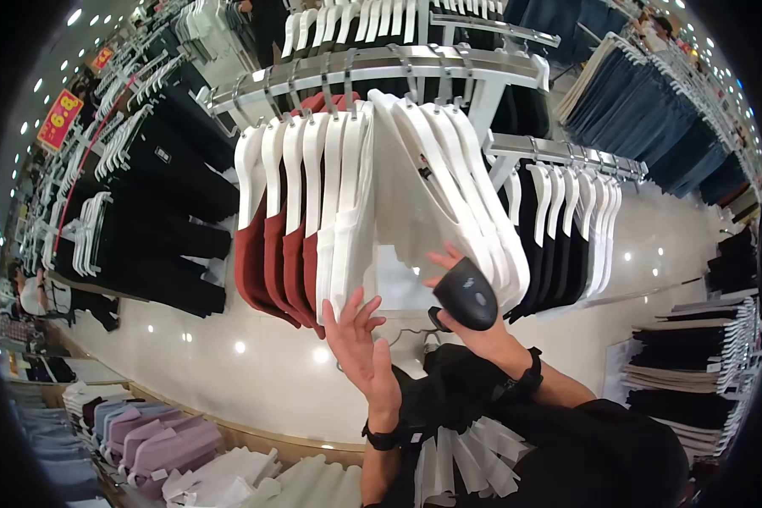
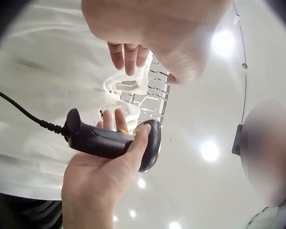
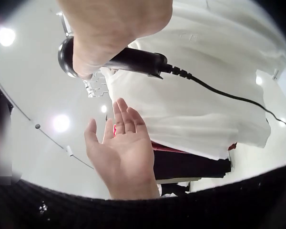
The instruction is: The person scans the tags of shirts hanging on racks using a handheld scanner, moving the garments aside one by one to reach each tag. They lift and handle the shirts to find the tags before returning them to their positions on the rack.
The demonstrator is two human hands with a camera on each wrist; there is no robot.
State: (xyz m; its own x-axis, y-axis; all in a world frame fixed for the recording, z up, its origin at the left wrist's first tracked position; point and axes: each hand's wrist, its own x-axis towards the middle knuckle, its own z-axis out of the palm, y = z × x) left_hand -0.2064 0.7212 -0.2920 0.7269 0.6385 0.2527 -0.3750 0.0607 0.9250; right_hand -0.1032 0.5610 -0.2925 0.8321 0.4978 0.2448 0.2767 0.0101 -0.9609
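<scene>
A black barcode scanner (image 1: 467, 295) is in my right hand (image 1: 491, 340), its broad head upward in the head view. In the left wrist view the fingers wrap its handle (image 2: 97, 141), and a black cord (image 2: 26, 112) runs from the handle's end. My left hand (image 1: 362, 356) is raised with its palm up and fingers spread, holding nothing. Its fingertips overlap the lower edge of the white garments (image 1: 339, 254) in the head view. More white garments (image 1: 411, 199) hang on white hangers just beyond the scanner, parted from the left group by a gap.
A metal rail (image 1: 364, 68) carries these hangers, with dark red garments (image 1: 250, 262) at its left. Black garments (image 1: 550, 271) hang on a lower rail at right. Black trousers (image 1: 152, 212) line the left side. Folded lilac clothes (image 1: 165, 432) lie at lower left.
</scene>
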